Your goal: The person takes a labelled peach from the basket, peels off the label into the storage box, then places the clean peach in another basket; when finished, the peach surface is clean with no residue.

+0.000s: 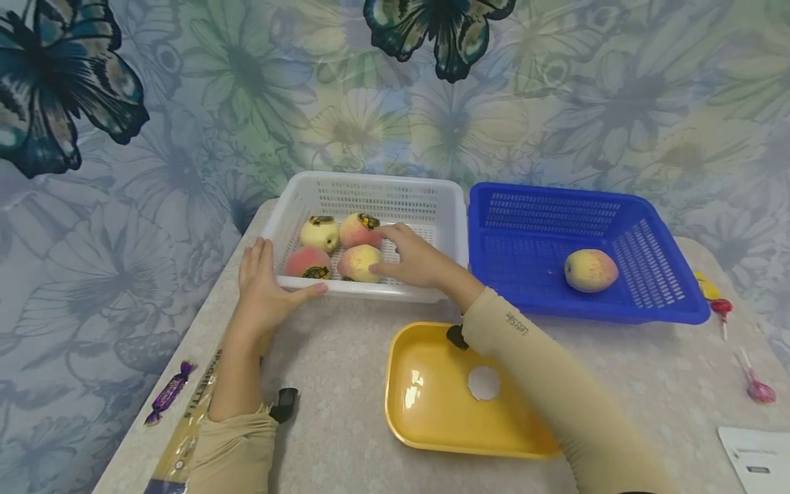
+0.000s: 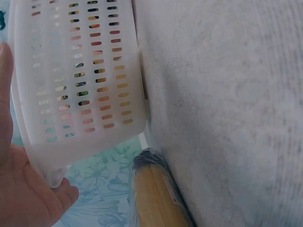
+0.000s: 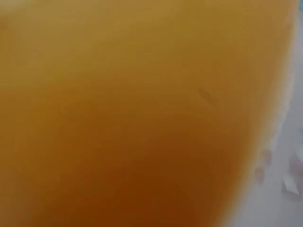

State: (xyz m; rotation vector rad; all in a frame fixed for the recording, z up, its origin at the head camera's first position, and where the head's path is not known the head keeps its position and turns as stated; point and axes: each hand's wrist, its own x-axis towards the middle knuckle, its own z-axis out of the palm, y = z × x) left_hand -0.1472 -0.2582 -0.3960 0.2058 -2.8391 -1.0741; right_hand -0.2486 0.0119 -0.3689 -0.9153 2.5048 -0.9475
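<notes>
A white plastic basket [image 1: 370,293] holds several peach-like fruits, some with dark stickers. My left hand [image 1: 262,295] rests at its front left corner, thumb along the front rim and fingers extended up the left side. In the left wrist view that hand [image 2: 28,194] is around the basket corner [image 2: 85,142]. My right hand [image 1: 416,257] reaches over the white basket. Its thumb meets the front yellow-pink peach [image 1: 358,263], and its fingers are at the rear peach [image 1: 356,232]. No fruit is enclosed between them. The right wrist view is filled by a blurred yellow tray [image 3: 142,94].
A blue basket [image 1: 524,305] with one peach [image 1: 590,270] stands at the right. The yellow tray [image 1: 426,439] lies under my right forearm. A wrapped candy [image 1: 171,393] and spaghetti pack [image 1: 185,446] lie left; lollipops [image 1: 760,391] and white paper [image 1: 759,453] lie right.
</notes>
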